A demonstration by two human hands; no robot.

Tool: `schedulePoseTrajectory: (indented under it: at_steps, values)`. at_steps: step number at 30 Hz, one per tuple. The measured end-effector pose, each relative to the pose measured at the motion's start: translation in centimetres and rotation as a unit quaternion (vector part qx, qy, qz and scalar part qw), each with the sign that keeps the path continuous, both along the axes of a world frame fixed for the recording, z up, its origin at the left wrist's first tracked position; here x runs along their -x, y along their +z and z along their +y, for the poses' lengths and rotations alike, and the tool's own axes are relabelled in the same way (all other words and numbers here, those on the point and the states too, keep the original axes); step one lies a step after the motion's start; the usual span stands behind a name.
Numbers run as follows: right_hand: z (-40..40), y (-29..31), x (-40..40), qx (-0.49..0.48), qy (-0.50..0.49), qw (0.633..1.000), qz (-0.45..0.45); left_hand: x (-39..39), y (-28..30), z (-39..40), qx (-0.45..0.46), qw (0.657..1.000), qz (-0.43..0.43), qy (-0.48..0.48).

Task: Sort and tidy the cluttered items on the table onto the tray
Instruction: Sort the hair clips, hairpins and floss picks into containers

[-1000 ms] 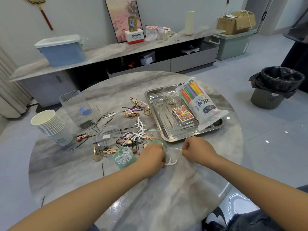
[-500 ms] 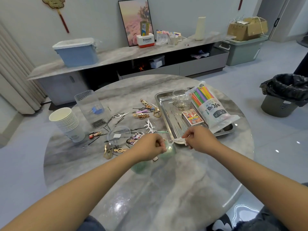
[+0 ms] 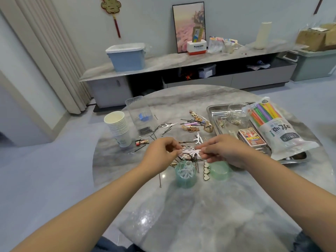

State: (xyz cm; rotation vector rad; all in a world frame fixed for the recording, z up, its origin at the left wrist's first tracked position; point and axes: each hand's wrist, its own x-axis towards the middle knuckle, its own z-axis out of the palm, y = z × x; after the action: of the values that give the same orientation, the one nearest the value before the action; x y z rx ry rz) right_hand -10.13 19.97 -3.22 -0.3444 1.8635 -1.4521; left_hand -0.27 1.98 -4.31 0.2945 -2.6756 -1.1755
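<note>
Marble round counter [image 3: 209, 211]; one steel tray [image 3: 211, 110] beyond the right hand [image 3: 224, 150]; two green cups [image 3: 185, 174] below both hands [image 3: 160, 153], which pinch white floss picks [image 3: 190, 151].

"Panasonic" stands in dark letters on the white and red box [image 3: 196, 47] on the sideboard [image 3: 181, 60]. The bag of coloured straws [image 3: 276, 127] on the tray [image 3: 211, 110] bears large Chinese characters, seemingly upside down and too blurred to read.
</note>
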Motion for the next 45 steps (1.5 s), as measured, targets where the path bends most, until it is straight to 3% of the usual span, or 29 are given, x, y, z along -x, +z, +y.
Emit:
schedulePoseTrajectory:
  at_steps: [7, 11, 14, 17, 19, 21, 25, 30, 38, 41, 45]
  values:
    - [-1.8, -0.5, -0.8, 0.073, -0.005, 0.981, -0.180, -1.5, -1.1, -1.3, -0.010, 1.000, 0.013, -0.007]
    - [-1.8, -0.8, -1.0, 0.093, -0.001, 0.975, -0.203, -1.2, -1.5, -1.3, -0.032, 0.999, 0.013, -0.008]
    - [-1.6, -0.6, -1.0, 0.123, 0.009, 0.983, -0.138, -0.8, -1.8, -1.2, -0.070, 0.997, -0.011, -0.009]
    - [-1.4, -0.7, -1.3, 0.081, 0.024, 0.996, 0.027, -0.2, -2.0, -0.7, -0.134, 0.990, -0.043, -0.005]
    - [-1.5, -0.9, -1.6, 0.030, 0.003, 0.988, 0.154, 0.1, -2.1, -0.4, -0.146, 0.988, -0.052, -0.009]
    - [-1.8, -1.0, -1.9, 0.019, -0.017, 0.974, 0.224, 0.3, -2.2, -0.1, -0.136, 0.989, -0.058, -0.023]
    - [-2.3, -1.4, -2.0, 0.040, -0.033, 0.974, 0.222, 0.4, -2.6, 0.0, -0.121, 0.990, -0.063, -0.035]
    - [-2.7, -2.2, -1.4, -0.039, -0.021, 0.940, 0.340, 0.4, -2.9, -0.5, -0.009, 0.998, -0.056, -0.013]
    - [-4.3, -4.8, -1.5, -0.171, 0.122, 0.851, 0.481, 0.4, -4.0, -0.5, 0.038, 0.990, -0.116, -0.072]
    - [-4.4, -6.0, -1.7, -0.203, 0.129, 0.827, 0.507, 0.3, -4.3, -0.7, -0.006, 0.988, -0.139, -0.073]
    - [-4.1, -6.1, -1.2, -0.169, 0.126, 0.860, 0.465, 0.3, -4.0, -1.1, -0.122, 0.978, -0.158, -0.060]
